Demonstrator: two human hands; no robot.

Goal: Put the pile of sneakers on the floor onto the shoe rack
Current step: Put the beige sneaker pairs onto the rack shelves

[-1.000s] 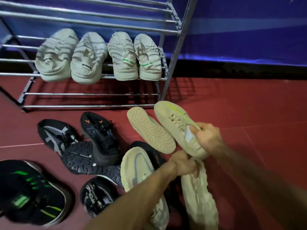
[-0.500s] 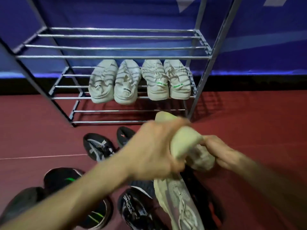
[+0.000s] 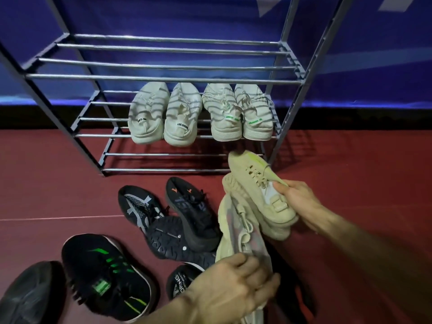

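My right hand (image 3: 298,203) grips two beige sneakers (image 3: 258,195) stacked together by their heels, just in front of the metal shoe rack (image 3: 163,77). My left hand (image 3: 236,288) holds a third pale sneaker (image 3: 240,232) near its heel; its toe points up toward the other two. Several white sneakers (image 3: 201,113) stand in a row on the rack's lower shelf. Black sneakers (image 3: 173,213) lie piled on the red floor to the left of my hands.
A black sneaker with green stripes (image 3: 105,274) and a dark shoe (image 3: 28,295) lie at the lower left. The rack's upper shelf (image 3: 163,57) carries nothing. A blue wall panel (image 3: 374,54) stands behind the rack. Red floor (image 3: 362,171) stretches to the right.
My left hand let go of the sneakers in my right hand, dropped down and took hold of the pale sneaker on the floor. The right hand now holds two beige sneakers together.
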